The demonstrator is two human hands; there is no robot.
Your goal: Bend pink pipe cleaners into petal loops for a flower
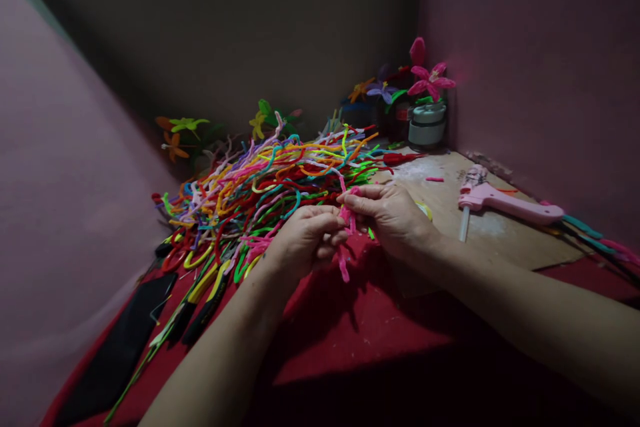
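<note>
From the head camera, two bare hands meet near the middle of the picture, over a red cloth (350, 327) that covers the desk.

The left hand (305, 237) has its grip closed on a pink fuzzy wire (345, 240). The right hand (393, 217) also has its grip closed on the same pink fuzzy wire, pinching the top part with thumb and fingers. The wire sits right between the two hands, touching both. From the left hand it is at 3 o'clock. From the right hand it is at 9 o'clock. A short end of the wire hangs down below the hands, toward 6 o'clock.

Behind the hands, at 11 o'clock, lies a big pile of fuzzy wires (265, 183) in many colors: red, green, yellow, blue, purple and white. The pile is just beside the left hand.

At 3 o'clock from the right hand, a pink glue gun (505, 203) lies on a brown board (500, 237). It is well apart from the hands.

At 1 o'clock, far back in the corner, a pink flower (430, 80) stands over a small round pot (427, 125). More little flowers (183, 133) sit at 10 o'clock, by the wall.

At 8 o'clock, a flat black thing (120, 347) lies on the cloth.
</note>
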